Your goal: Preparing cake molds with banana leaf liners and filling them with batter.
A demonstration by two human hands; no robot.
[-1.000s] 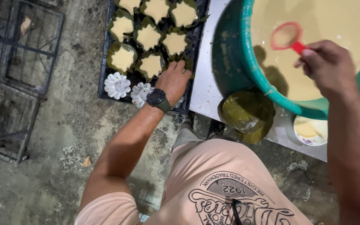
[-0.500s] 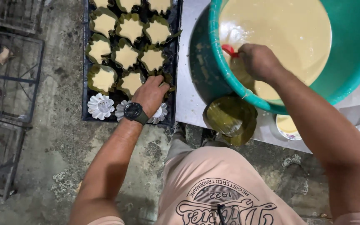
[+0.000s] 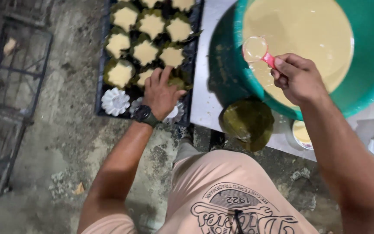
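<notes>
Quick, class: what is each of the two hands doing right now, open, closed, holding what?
Left hand: open, fingers spread, resting on a leaf-lined mould in the dark tray.
Right hand: closed on the red-handled scoop over the batter bowl.

A rough concrete floor [image 3: 66,143] is seen from above, mottled grey and stained, with pale patches and small debris scattered near the bottom left. A dark wire rack [image 3: 9,86] is laid flat on the floor at the left edge. A pale tabletop [image 3: 204,99] is shown at the upper right, its edge running down the middle. Dim, warm light is cast over the scene.
</notes>
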